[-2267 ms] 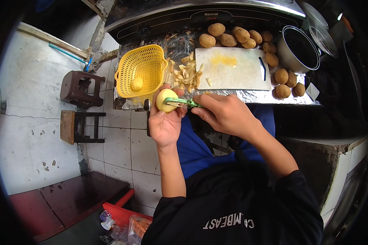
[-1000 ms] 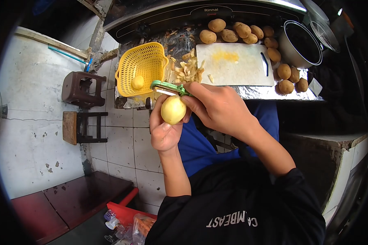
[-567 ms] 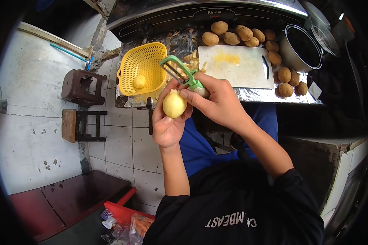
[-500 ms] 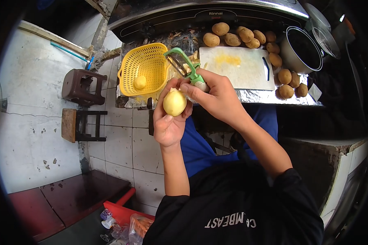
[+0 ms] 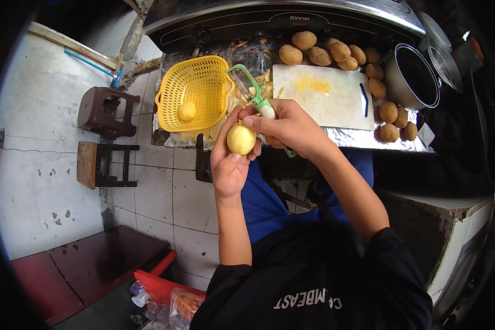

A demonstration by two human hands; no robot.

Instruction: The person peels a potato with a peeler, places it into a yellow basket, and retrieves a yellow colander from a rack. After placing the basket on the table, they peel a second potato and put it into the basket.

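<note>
My left hand [image 5: 229,165] holds a peeled yellow potato [image 5: 241,138] just in front of the foil-covered counter. My right hand [image 5: 289,127] grips a green peeler [image 5: 252,91], its blade end pointing up and away, its thumb resting on the top of the potato. Behind the hands, a yellow plastic basket [image 5: 195,82] holds one peeled potato [image 5: 187,111]. A pile of peelings [image 5: 258,85] lies between the basket and a white cutting board [image 5: 324,96].
Several unpeeled potatoes [image 5: 335,52] line the back and right of the board, beside a dark pot [image 5: 412,74] and a stove [image 5: 291,22]. Two small stools [image 5: 102,113] stand on the tiled floor at left. A red crate [image 5: 159,289] sits at the bottom.
The peeler has swung from lying flat across the potato to pointing up, away from it. The left hand has turned the potato and kept it near the counter edge.
</note>
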